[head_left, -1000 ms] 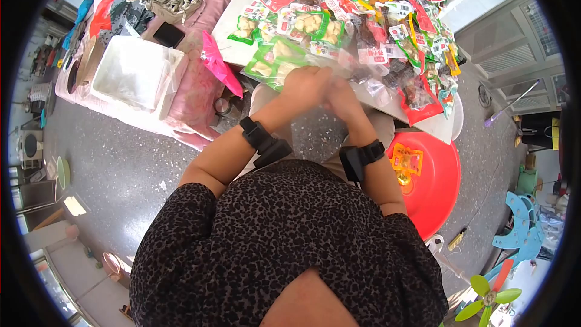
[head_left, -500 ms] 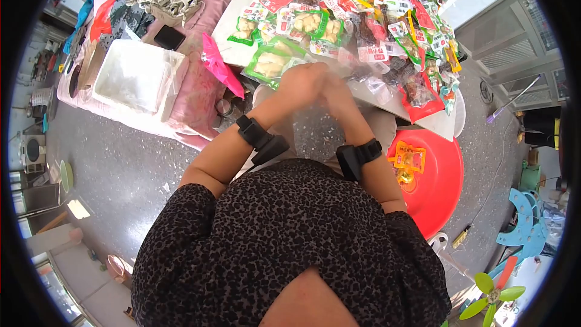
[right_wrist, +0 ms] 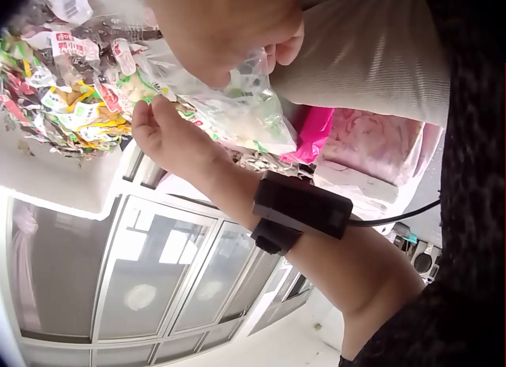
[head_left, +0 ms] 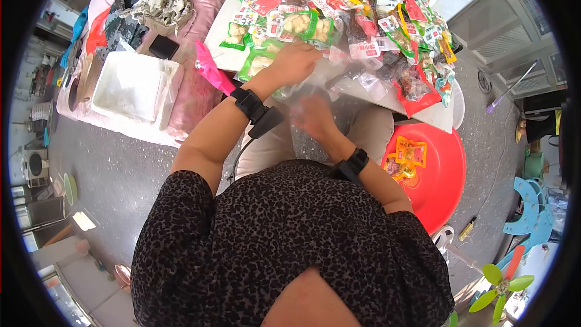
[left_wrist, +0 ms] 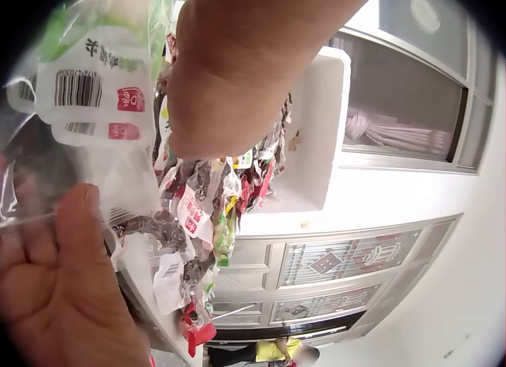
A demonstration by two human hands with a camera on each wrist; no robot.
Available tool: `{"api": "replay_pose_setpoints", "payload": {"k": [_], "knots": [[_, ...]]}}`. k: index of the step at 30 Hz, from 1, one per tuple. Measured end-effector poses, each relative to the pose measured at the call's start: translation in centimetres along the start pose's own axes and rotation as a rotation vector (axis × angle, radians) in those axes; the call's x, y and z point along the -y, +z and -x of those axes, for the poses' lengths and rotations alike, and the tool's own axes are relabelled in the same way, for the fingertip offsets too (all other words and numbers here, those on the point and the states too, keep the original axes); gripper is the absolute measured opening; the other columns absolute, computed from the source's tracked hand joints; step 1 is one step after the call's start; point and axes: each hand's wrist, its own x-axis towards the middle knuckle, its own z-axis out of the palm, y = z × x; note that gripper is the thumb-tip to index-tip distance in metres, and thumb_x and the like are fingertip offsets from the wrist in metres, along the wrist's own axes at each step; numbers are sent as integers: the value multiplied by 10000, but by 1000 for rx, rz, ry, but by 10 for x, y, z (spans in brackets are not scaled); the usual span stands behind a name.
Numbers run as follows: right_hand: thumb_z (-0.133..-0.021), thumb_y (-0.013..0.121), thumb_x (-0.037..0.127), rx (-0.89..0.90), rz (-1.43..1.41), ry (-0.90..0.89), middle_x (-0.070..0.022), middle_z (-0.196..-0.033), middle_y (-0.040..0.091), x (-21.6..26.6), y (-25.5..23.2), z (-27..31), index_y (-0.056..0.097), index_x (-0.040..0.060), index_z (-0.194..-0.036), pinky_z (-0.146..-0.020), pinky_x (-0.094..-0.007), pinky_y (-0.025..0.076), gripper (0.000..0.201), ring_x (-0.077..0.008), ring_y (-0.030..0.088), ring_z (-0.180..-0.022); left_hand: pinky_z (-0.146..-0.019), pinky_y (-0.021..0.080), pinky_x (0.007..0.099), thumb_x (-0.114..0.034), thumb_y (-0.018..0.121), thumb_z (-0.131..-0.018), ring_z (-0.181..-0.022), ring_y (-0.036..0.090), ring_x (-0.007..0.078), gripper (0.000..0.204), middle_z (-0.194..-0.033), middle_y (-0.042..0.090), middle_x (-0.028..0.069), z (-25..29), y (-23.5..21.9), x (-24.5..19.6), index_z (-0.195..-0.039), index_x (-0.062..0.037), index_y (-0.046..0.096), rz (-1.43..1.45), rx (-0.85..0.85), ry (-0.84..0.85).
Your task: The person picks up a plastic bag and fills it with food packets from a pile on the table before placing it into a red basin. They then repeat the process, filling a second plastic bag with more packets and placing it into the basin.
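Note:
In the head view my left hand (head_left: 296, 63) is at the table's near edge, its fingers curled at the upper part of a clear plastic bag (right_wrist: 261, 122). Lower and nearer my body, my right hand (head_left: 313, 115) is blurred. Seen from the left wrist, the right hand (left_wrist: 71, 288) has its palm turned up and its fingers against the clear plastic. White labels with barcodes (left_wrist: 79, 90) and green print show through the bag there. A green-edged packet (head_left: 259, 63) with pale contents lies beside the left hand. The left fingertips are partly hidden in the head view.
Many vacuum food packets (head_left: 363, 12) are heaped on the white table (head_left: 221, 51). A red basin (head_left: 442, 169) with orange packets stands on the floor at right. A white foam box (head_left: 130, 85), a phone (head_left: 163, 47) and a pink bag (head_left: 212, 72) are at left.
Both hands were close together at the plastic. Now they are apart: the right has dropped toward my lap, the left has shifted a little left and away from me.

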Motion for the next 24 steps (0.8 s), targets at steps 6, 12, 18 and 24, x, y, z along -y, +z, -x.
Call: {"api": "replay_pose_setpoints", "payload": {"k": [6, 12, 18, 24], "knots": [[-714, 538, 102, -21, 149, -241, -49, -851, 483, 0, -4, -10, 417, 80, -949, -566, -293, 403, 266, -195, 513, -697, -714, 399, 372, -126, 514, -658, -849, 489, 273, 242, -880, 551, 103, 3, -15, -4, -891, -67, 547, 77, -99, -151], [-701, 519, 96, -14, 1129, -885, -109, -838, 505, 36, 42, 26, 433, 7, -980, -629, -302, 419, 305, -193, 523, -711, -859, 343, 295, -58, 508, -691, -1006, 444, 221, 381, -1067, 488, 105, 22, -28, 2, -1070, -59, 467, 335, -73, -287], [-705, 537, 59, 289, 1263, -796, -55, -871, 527, 92, 76, 58, 418, 18, -1040, -679, -244, 410, 358, -104, 507, -776, -871, 326, 274, -56, 522, -699, -992, 445, 158, 489, -1024, 491, 71, 5, -72, 16, -1165, -34, 374, 1249, 201, -366], [-707, 519, -12, 403, 837, -688, -64, -868, 532, 118, 75, 94, 376, 26, -1087, -645, -216, 405, 408, -83, 505, -752, -737, 385, 271, -66, 515, -750, -777, 503, 136, 62, -827, 543, 45, 14, -63, -5, -798, -29, 526, 1861, 130, -420]]}}
